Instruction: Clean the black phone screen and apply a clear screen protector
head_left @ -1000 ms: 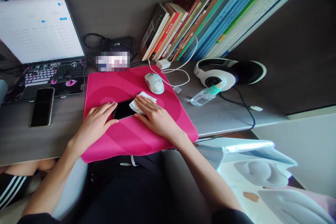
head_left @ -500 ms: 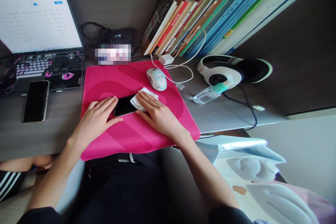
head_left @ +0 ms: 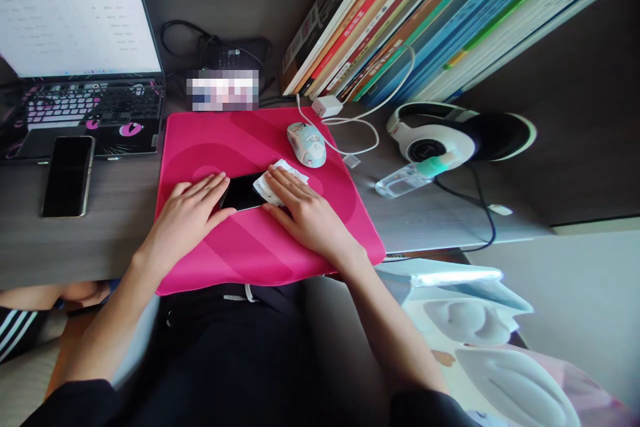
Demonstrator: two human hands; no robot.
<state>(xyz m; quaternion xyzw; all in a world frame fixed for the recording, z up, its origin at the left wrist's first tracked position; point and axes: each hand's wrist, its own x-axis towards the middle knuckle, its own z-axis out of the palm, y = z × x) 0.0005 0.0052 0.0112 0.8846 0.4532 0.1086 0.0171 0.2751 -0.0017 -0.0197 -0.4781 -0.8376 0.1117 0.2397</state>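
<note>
A black smartphone point(head_left: 243, 192) lies flat on a bright pink desk mat point(head_left: 235, 247). At its left end is my left hand point(head_left: 187, 215), with the fingers along the top corner and the thumb by the lower edge, holding the phone steady. My right hand point(head_left: 309, 215) presses a folded white tissue point(head_left: 264, 188) onto the phone's right part, its fingers close together over the tissue. That end of the phone is hidden beneath hand and tissue. A patterned computer mouse point(head_left: 306, 145) sits on the mat just beyond my right hand.
Left stands an open laptop point(head_left: 90, 117), with a second phone point(head_left: 69, 175) before it. Books point(head_left: 340, 33) lean at the back. On the right are a white charger point(head_left: 327, 106), a clear spray bottle point(head_left: 403, 180) and headphones point(head_left: 430, 143). Another person's leg point(head_left: 30, 297) shows lower left.
The view has shifted slightly, so the desk items appear a little higher and farther right. Both hands keep nearly the same places on the phone and tissue.
</note>
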